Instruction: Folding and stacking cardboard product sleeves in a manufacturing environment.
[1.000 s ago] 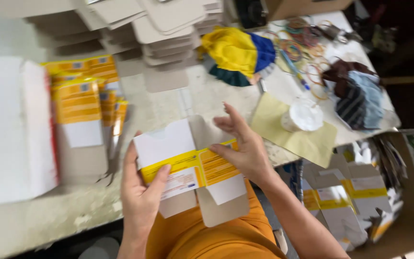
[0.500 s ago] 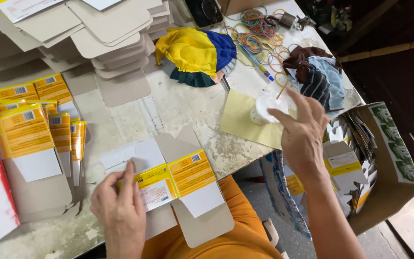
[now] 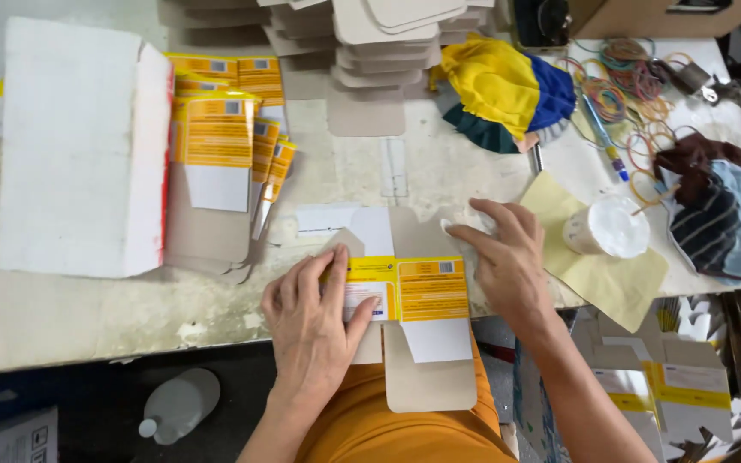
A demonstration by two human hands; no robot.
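Head view: the right hand, earlier reaching toward the white cup, is back on the flat yellow-and-white carton at the counter's near edge, fingers spread on its far right flap. The left hand still presses the carton's left panel, fingers flat and together, gripping nothing.

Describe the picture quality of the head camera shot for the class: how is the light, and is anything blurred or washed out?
Head view: soft, even daylight with only faint shadows; the white box and table look pale and slightly washed out; the left hand, right hand and flat carton are fairly sharp; the lower left under the table is dark; the edges bend slightly from the wide lens.
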